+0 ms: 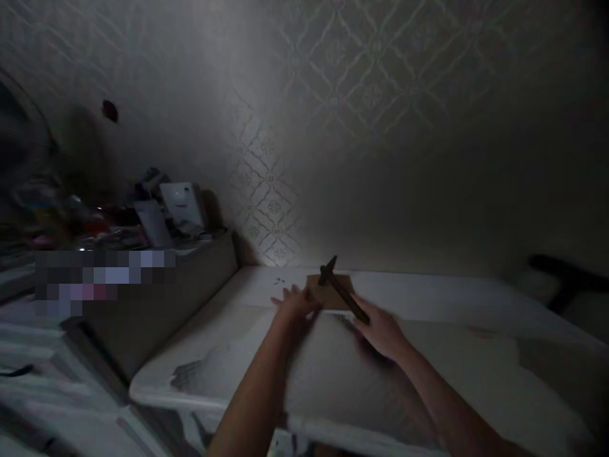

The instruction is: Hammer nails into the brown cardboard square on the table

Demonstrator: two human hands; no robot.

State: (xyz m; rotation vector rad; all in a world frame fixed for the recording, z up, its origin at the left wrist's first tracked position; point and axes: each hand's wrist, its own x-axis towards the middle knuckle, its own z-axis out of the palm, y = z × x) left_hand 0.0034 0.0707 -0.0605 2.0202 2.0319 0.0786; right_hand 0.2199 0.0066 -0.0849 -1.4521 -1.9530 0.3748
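Observation:
In dim light, my right hand (383, 331) is closed around the handle of a small dark hammer (339, 284), its head raised over a brown cardboard-like piece (328, 293) lying on a white table (428, 355). My left hand (295, 301) rests flat at the left edge of that brown piece, fingers stretched out. Whether something small sits under the hammer head cannot be made out.
A patterned wallpaper wall (333, 127) stands behind the table. To the left, a lower shelf (157, 285) carries several cluttered items, including a white box (183, 203). A dark object (566, 279) lies at the far right.

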